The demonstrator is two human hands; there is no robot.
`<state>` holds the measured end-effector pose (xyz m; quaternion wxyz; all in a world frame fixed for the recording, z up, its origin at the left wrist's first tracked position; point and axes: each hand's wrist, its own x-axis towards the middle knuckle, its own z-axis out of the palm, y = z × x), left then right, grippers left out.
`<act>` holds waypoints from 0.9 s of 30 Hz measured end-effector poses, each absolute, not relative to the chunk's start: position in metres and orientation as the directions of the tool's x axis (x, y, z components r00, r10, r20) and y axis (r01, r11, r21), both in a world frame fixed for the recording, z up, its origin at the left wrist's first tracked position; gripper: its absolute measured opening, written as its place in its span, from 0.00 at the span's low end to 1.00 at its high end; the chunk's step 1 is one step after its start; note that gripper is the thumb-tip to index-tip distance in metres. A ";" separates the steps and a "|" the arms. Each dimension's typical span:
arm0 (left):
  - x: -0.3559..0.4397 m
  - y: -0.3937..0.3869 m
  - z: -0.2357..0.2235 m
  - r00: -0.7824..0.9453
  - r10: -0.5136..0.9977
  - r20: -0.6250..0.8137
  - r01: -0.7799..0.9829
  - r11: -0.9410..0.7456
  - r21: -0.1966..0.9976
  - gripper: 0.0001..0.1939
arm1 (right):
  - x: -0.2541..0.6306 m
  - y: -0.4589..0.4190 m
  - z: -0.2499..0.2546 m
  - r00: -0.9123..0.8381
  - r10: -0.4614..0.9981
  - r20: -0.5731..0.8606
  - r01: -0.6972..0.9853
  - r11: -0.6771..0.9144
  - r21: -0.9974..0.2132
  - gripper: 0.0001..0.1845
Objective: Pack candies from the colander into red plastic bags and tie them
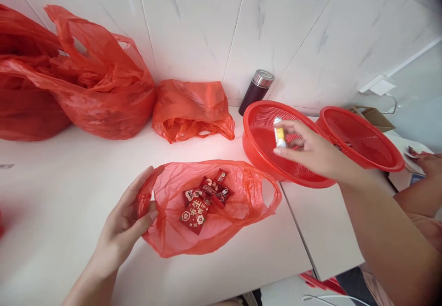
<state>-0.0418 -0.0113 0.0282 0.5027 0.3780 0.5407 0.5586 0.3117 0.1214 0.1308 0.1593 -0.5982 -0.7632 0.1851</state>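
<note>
My left hand point(124, 223) grips the edge of a thin red plastic bag point(221, 237) lying flat on the white table, its thumb over the plastic. Several small red candy packets with gold and white print point(205, 200) lie on the bag. My right hand point(307, 147) is raised above a round red mesh basket point(262, 131), pinching a small yellow and white packet point(280, 133) between thumb and fingers. The packet does not touch the basket.
Two bulging red bags point(100, 89) slump at the back left beside a crumpled red bag point(189, 110). A dark steel-capped flask point(255, 89) stands against the tiled wall. A second red basket point(361, 138) sits to the right, near another person's hand point(423, 163) and a cardboard box point(375, 118).
</note>
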 end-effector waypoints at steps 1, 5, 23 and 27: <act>-0.041 -0.011 0.028 -0.210 0.970 -0.123 -0.156 0.091 0.983 0.36 | 0.297 0.104 0.135 -0.350 0.937 0.004 0.784 0.295 -0.546 0.32; -0.042 -0.011 0.026 -0.197 0.973 -0.122 -0.152 0.092 0.984 0.35 | 0.245 0.054 0.119 -0.646 0.742 -0.182 0.719 0.510 -0.473 0.30; -0.055 -0.024 0.029 -0.292 0.920 -0.262 0.190 0.324 0.927 0.24 | 0.295 0.001 0.056 -0.065 0.997 0.049 0.765 0.081 -0.639 0.16; -0.056 -0.020 0.055 -0.371 0.922 -0.110 0.154 0.178 0.972 0.17 | 0.298 0.014 0.082 -0.173 0.985 0.020 0.460 0.099 -0.883 0.10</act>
